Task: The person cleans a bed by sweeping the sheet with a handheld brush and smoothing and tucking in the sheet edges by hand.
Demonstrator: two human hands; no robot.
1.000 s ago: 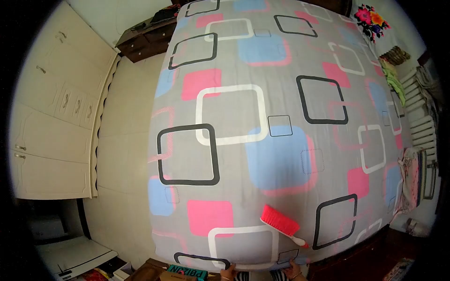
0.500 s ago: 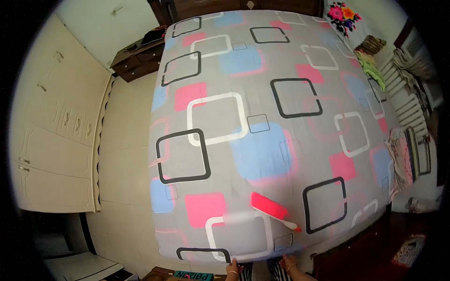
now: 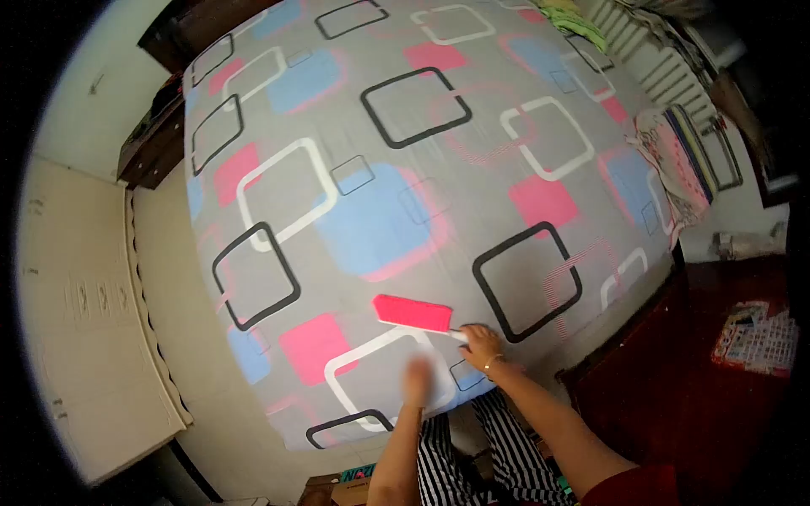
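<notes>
A brush with red bristles [image 3: 413, 313] lies on the patterned bedsheet [image 3: 460, 253], its pale handle pointing right. Around that handle my right hand [image 3: 481, 346] is closed, with a bracelet at the wrist. My left hand [image 3: 418, 379] hovers over or rests on the sheet left of it, near the bed's front edge; motion blur smears its fingers.
Pale cabinets [image 3: 84, 312] line the left side beyond a strip of floor. A radiator [image 3: 654, 72] and folded cloths [image 3: 675, 164] are at the right. Papers [image 3: 758, 339] lie on a dark red surface [image 3: 675, 379]. A cardboard box [image 3: 350, 491] stands at the bottom.
Both hands have moved from the bed's front edge up over the sheet. My right hand has taken hold of the brush handle. The view has turned and shifted right.
</notes>
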